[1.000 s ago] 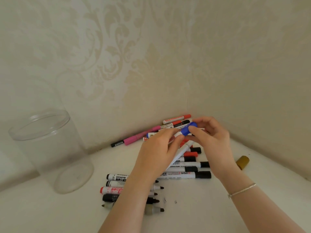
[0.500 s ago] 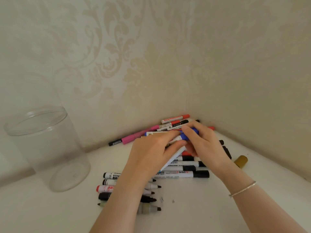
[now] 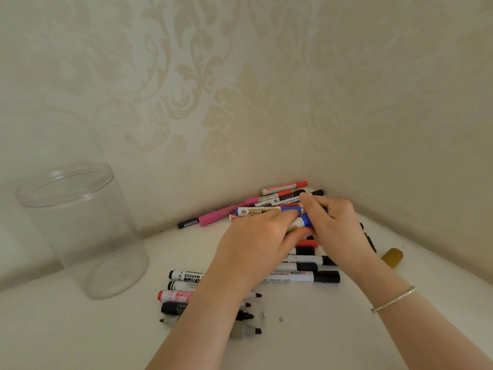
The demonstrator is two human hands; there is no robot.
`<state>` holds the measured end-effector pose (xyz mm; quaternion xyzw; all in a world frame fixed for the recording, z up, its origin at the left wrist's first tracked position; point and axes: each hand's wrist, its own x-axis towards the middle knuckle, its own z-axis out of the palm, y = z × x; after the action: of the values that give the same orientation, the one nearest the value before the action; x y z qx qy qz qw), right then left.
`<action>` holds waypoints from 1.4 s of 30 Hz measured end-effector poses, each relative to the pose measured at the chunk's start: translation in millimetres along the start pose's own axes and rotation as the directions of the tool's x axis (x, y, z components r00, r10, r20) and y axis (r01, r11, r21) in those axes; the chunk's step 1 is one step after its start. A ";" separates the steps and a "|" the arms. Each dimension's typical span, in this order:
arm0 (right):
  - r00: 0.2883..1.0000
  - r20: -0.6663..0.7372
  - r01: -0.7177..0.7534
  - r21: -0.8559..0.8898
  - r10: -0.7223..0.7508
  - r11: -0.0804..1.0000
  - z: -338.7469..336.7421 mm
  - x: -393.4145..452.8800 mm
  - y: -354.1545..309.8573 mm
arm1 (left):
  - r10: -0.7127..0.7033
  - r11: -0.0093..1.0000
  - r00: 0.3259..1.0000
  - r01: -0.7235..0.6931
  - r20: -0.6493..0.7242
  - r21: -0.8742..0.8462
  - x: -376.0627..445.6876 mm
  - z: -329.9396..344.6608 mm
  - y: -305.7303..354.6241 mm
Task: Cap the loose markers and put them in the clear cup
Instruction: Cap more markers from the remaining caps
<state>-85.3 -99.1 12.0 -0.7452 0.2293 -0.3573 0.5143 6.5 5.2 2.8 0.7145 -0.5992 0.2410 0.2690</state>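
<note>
Above the marker pile (image 3: pixel 306 265) in the corner, my left hand (image 3: pixel 256 244) is gripping a white marker (image 3: pixel 294 225); my right hand (image 3: pixel 333 222) is pinching its blue cap (image 3: pixel 306 219) (clear cup (image 3: pixel 80 228) standing well left, upright).

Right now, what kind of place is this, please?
Probably a room in a home: a white surface set into a corner of damask-patterned wallpaper, with loose markers and a clear cup on it.
</note>
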 end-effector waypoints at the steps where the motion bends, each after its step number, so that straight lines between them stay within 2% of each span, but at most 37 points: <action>1: 1.000 -0.002 -0.002 -0.010 0.002 1.000 0.6 0.6 0.8 | 0.015 1.000 1.000 -0.015 -0.016 0.019 0.0 1.1 -0.1; 5: 1.000 -0.023 0.008 -0.050 -0.009 0.999 1.2 2.3 4.4 | 0.077 0.993 0.995 -0.071 -0.065 0.096 0.5 5.2 -0.7; 10: 0.999 -0.031 -0.022 -0.067 0.020 0.998 4.9 4.4 10.6 | 0.039 0.993 0.999 -0.036 -0.030 0.113 1.2 7.2 -4.0; 15: 0.996 -0.060 -0.060 0.020 0.061 0.998 7.9 5.9 13.0 | -0.046 0.999 0.997 0.045 0.055 0.026 3.6 2.4 -7.3; 19: 0.978 -0.127 -0.146 0.141 0.164 0.979 -8.5 9.0 9.5 | -0.160 0.977 0.971 0.182 0.179 -0.111 2.8 -5.3 -19.2; 22: 0.971 -0.111 -0.194 0.138 0.210 0.971 -17.6 11.8 9.7 | -0.233 0.956 0.953 0.261 0.195 -0.133 0.5 -4.1 -27.3; 24: 0.962 -0.188 -0.197 0.025 0.198 0.980 -23.7 15.6 12.1 | -0.286 0.943 0.937 0.312 0.199 -0.115 -0.8 2.0 -31.4; 26: 0.955 -0.267 -0.185 -0.197 0.129 0.963 -34.5 19.4 16.1 | -0.336 0.932 0.919 0.356 0.205 -0.070 -2.2 8.6 -35.2; 27: 0.956 -0.271 -0.199 -0.335 0.108 0.921 -40.9 19.8 18.0 | -0.360 0.924 0.910 0.379 0.208 -0.057 -2.8 11.3 -36.6; 29: 0.961 -0.233 -0.263 -0.607 0.148 0.750 -53.0 18.2 20.5 | -0.391 0.909 0.894 0.413 0.216 -0.062 -3.2 16.2 -38.6; 31: 0.945 -0.209 -0.315 -0.789 0.251 0.528 -59.6 14.4 21.8 | -0.394 0.906 0.891 0.418 0.224 -0.072 -3.5 18.5 -39.0; 33: 0.914 -0.209 -0.349 -0.841 0.346 0.414 -60.7 11.6 22.7 | -0.389 0.908 0.895 0.413 0.220 -0.076 -3.9 19.7 -39.6; 35: 0.902 -0.202 -0.350 -0.859 0.381 0.374 -58.7 10.3 23.6 | -0.390 0.908 0.897 0.413 0.208 -0.076 -4.3 20.3 -40.3; 42: 0.935 -0.153 -0.277 -0.878 0.319 0.391 -44.9 6.4 23.7 | -0.423 0.906 0.896 0.413 0.136 0.094 -4.1 14.8 -41.3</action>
<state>-115.0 -139.4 1.6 -0.8561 0.5003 -0.0710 0.1081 46.9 3.9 -14.8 0.8509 -0.4428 0.1408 0.2449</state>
